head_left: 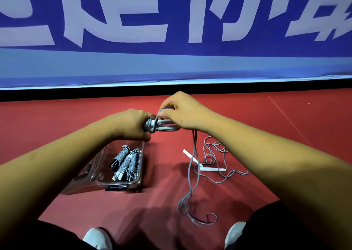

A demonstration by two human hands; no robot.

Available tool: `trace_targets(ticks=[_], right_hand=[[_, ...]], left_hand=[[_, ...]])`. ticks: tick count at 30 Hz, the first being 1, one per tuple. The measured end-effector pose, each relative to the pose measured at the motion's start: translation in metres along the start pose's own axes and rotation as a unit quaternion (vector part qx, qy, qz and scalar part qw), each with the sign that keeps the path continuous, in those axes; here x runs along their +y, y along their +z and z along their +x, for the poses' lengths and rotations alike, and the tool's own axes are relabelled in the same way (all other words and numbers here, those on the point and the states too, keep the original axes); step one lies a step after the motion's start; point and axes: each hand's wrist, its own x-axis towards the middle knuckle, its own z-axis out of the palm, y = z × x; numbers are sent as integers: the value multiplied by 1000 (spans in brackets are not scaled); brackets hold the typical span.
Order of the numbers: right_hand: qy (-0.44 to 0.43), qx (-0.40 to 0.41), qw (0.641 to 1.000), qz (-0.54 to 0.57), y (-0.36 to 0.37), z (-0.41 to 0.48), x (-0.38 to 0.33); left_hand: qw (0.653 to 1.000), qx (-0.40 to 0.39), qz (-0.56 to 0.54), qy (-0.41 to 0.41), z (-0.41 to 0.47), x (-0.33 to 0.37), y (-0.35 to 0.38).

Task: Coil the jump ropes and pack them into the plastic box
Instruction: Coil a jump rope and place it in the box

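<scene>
Left hand [131,125] grips rope handles [162,125]; plastic box [122,183] holds coiled ropes [125,162].

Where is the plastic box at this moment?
In the head view the plastic box sits on the red floor left of centre, just below the left hand, with coiled ropes inside and a loose jump rope to its right.

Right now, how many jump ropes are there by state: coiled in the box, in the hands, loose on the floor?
coiled bundles in plastic box: 3
held rope, in left hand and right hand: 1
loose rope on floor: 1
Total: 5
</scene>
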Motion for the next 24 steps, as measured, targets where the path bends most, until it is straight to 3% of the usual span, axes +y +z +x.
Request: trace_targets(ticks=[5,9,13,17,19,21,24], right_hand=[[-18,41,999,1,-5,5,5],[-17,46,999,10,-12,7,9],[0,18,996,84,-22,7,19],[47,-9,980,192,-20,6,37],[62,-10,970,236,-12,5,46],[85,-39,946,309,-2,2,54],[124,-92,923,351,12,-1,53]], left_hand=[[998,11,-58,-13,-6,8,-6],[999,11,-39,18,-9,15,-6],[993,-38,-84,76,-13,20,-5],[979,-21,-175,105,-19,21,-10],[953,3,-285,98,-19,20,-10],[907,10,-410,96,-22,19,-11],[854,21,-504,128,-23,16,-16]])
